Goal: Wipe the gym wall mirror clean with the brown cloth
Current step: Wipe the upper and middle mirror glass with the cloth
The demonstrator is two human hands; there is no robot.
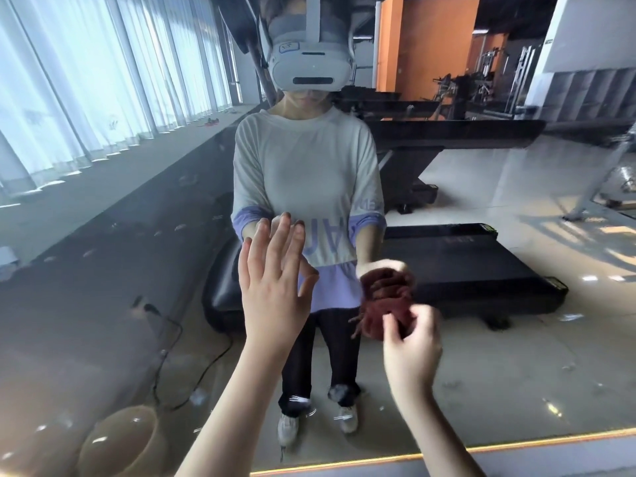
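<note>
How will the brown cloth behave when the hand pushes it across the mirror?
Probably floppy: the brown cloth is bunched in the right hand, with loose strands hanging out. It looks light, held by fingers alone. It likely slides easily on the smooth mirror.

The brown cloth (373, 321) — partly hidden behind the right hand (411, 342).

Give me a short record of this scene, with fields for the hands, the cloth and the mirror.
left hand: open, fingers spread, raised before the mirror; contact unclear
right hand: grips the bunched cloth
cloth: brown, meets its reflection, so seemingly against the glass
mirror: reflects a treadmill and tall windows
</note>
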